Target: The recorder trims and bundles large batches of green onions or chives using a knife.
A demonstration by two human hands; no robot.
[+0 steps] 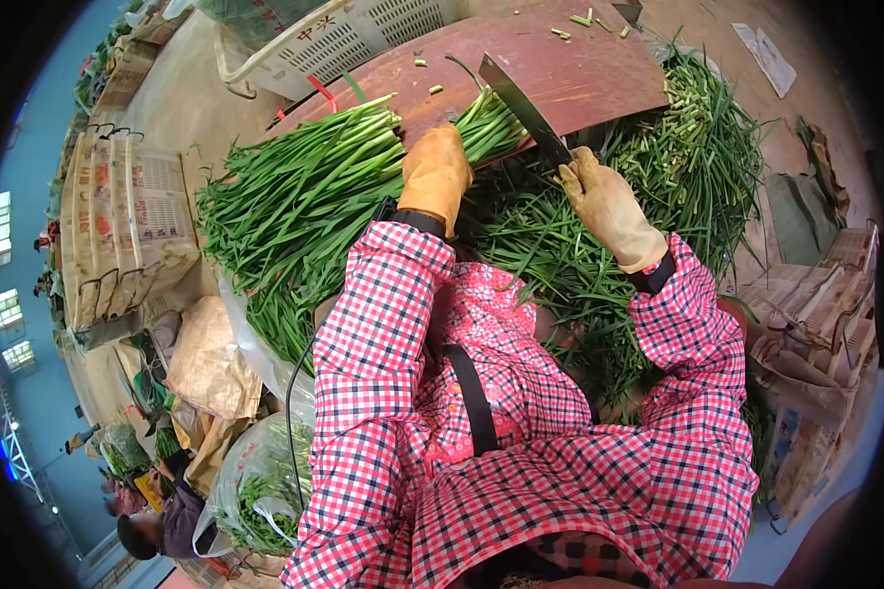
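My left hand (436, 173), in an orange rubber glove, is closed around a bundle of long green stalks with pale cut ends (492, 127) at the near edge of a reddish board (589, 66). My right hand (613, 207), in a pale rubber glove, grips a broad-bladed knife (521, 103); its dark blade points up and left, beside the right side of the bundle. Left of my left hand lies a large pile of leafy green stalks (317, 177). Loose green leaves (574, 258) lie below the board, between my arms.
Cut stalk pieces (580, 20) lie on the board. A white plastic crate (353, 44) stands behind it; stacked crates (129, 228) stand left. Trimmings heap up (696, 147) at the right. A bag of greens (265, 478) is at lower left, near another person (166, 526).
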